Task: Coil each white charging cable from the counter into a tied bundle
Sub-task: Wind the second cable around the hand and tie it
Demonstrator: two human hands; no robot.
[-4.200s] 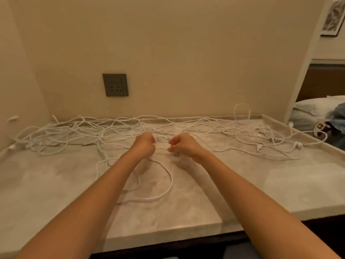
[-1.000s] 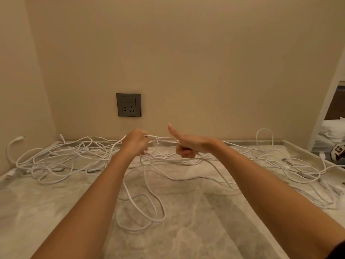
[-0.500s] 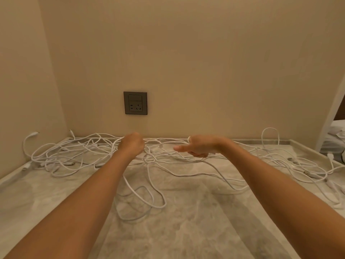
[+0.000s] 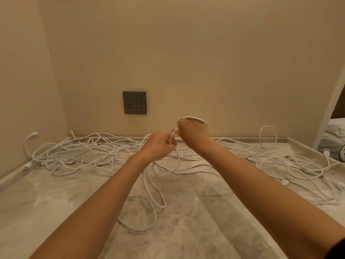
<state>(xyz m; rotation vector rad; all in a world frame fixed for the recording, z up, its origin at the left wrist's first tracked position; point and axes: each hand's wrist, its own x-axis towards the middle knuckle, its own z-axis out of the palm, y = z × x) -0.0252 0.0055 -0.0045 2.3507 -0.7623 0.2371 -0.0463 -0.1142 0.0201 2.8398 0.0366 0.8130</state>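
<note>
Several white charging cables (image 4: pixel 78 152) lie tangled across the back of the marble counter (image 4: pixel 56 199). One white cable (image 4: pixel 149 186) runs from my hands down onto the counter in loose loops. My left hand (image 4: pixel 159 146) pinches this cable just above the counter, fingers curled. My right hand (image 4: pixel 192 133) is raised beside it with a loop of the same cable draped over its top and held in its curled fingers. The two hands nearly touch.
A grey wall socket (image 4: pixel 134 102) sits on the back wall above the cables. More cables (image 4: pixel 291 163) spread toward the right edge of the counter, with a raised loop (image 4: pixel 268 131) near the wall. A bed with white bedding (image 4: pixel 334 135) shows at far right.
My right hand has lifted and moved left to meet the left hand, and a loop of cable now lies over it. The left hand has shifted right with the cable.
</note>
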